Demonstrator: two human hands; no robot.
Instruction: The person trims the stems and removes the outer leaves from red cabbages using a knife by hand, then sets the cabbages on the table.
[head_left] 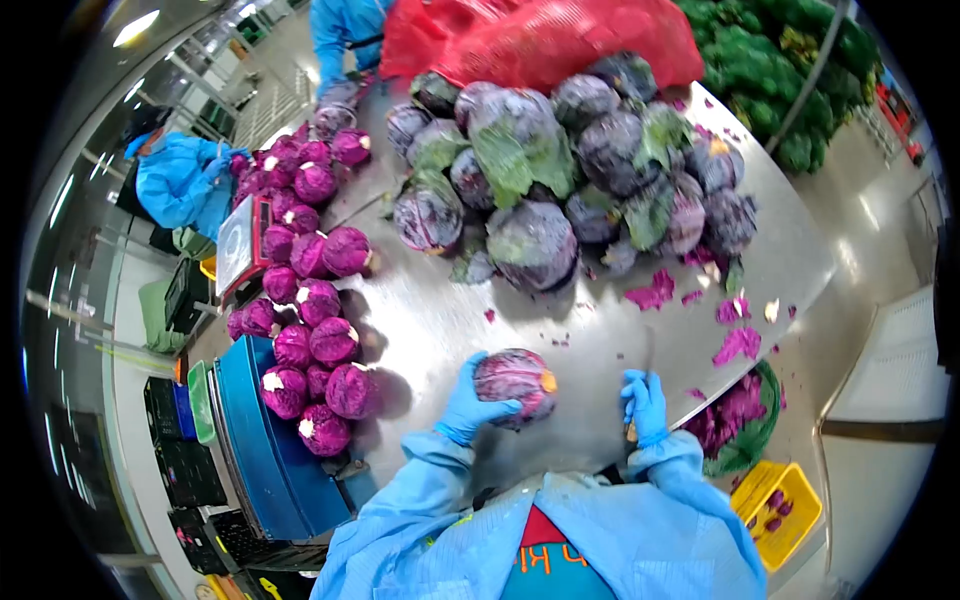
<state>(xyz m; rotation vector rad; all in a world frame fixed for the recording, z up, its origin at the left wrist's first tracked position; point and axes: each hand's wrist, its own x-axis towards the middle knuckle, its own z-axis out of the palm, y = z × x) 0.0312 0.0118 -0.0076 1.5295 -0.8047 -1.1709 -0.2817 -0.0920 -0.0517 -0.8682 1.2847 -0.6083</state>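
Note:
My left hand [474, 403], in a blue glove, is wrapped round the left side of a red cabbage [515, 387] above the steel table [590, 340]. The cabbage has purple leaves with pale veins, and its orange-yellow cut stem faces right. To the right, apart from the cabbage, my right hand [643, 405] is closed round the handle of a knife [649, 350], whose thin blade points away from me. Part of the handle shows below the fingers.
Untrimmed cabbages [530, 245] lie in a pile ahead, before a red mesh sack [540, 40]. Peeled cabbages [333, 341] lie left, beside a scale [238, 245]. Leaf scraps fill a green basket [768, 420] below the right edge. A co-worker [180, 185] is at far left.

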